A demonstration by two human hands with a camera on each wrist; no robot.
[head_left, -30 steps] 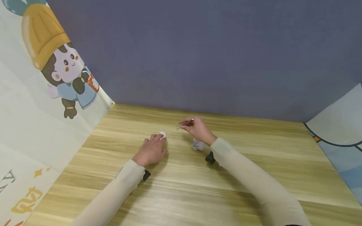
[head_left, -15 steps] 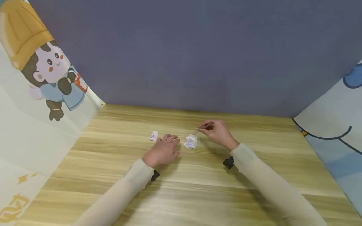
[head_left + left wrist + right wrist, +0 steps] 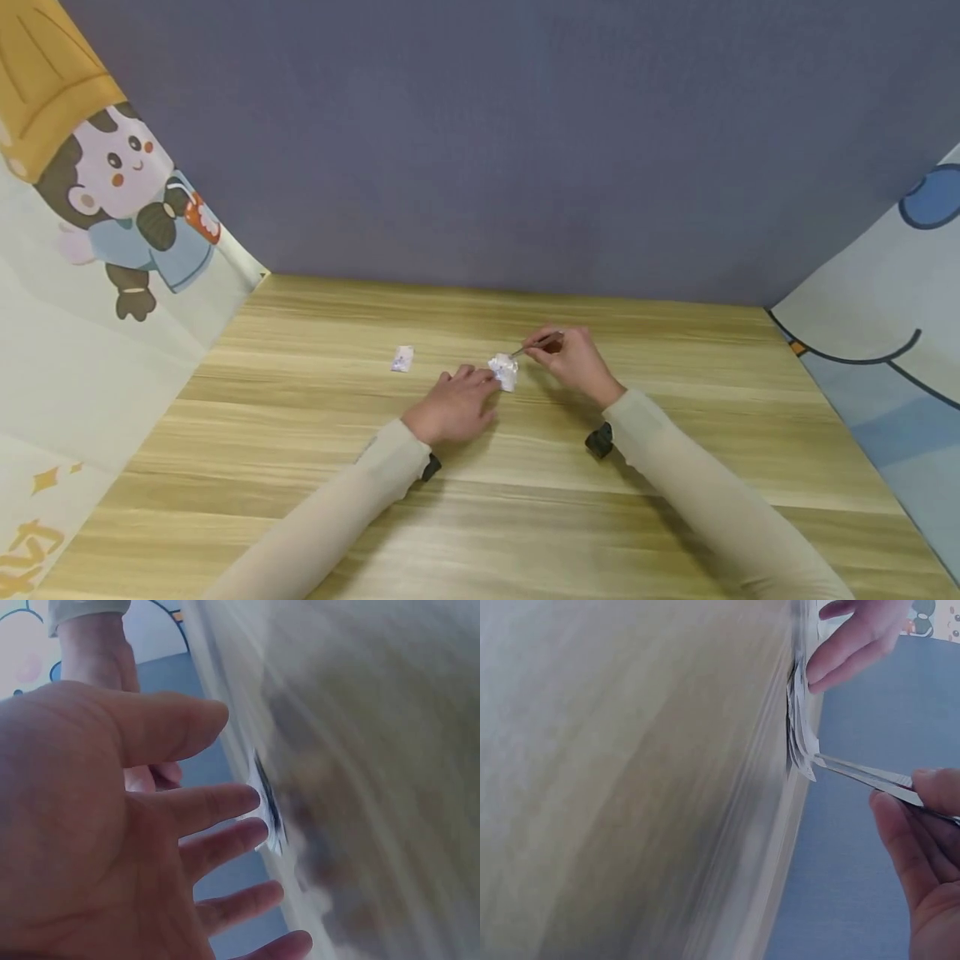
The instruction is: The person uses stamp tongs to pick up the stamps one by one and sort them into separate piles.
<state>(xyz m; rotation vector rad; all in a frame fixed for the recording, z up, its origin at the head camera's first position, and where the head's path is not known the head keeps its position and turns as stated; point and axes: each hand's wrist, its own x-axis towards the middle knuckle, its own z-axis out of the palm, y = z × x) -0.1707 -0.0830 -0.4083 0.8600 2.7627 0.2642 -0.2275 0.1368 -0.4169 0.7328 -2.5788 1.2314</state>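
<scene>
Soft light leaves a pale glare toward the near edge of the desk [image 3: 525, 475]; 2 sleeves [image 3: 697, 487] cast soft shadows. The 2 wrist views look hazy, wood grain blurred.

The table [image 3: 525, 525] has a wood-grain top. Toward its far edge lie one small printed paper [image 3: 402, 358], nearer the left corner, and a loose paper pile [image 3: 506, 370], near the middle.

Head view looks down; wrist views skim tabletop [image 3: 525, 517].

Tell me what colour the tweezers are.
The tweezers are silvery grey, seen best in the right wrist view.
</scene>
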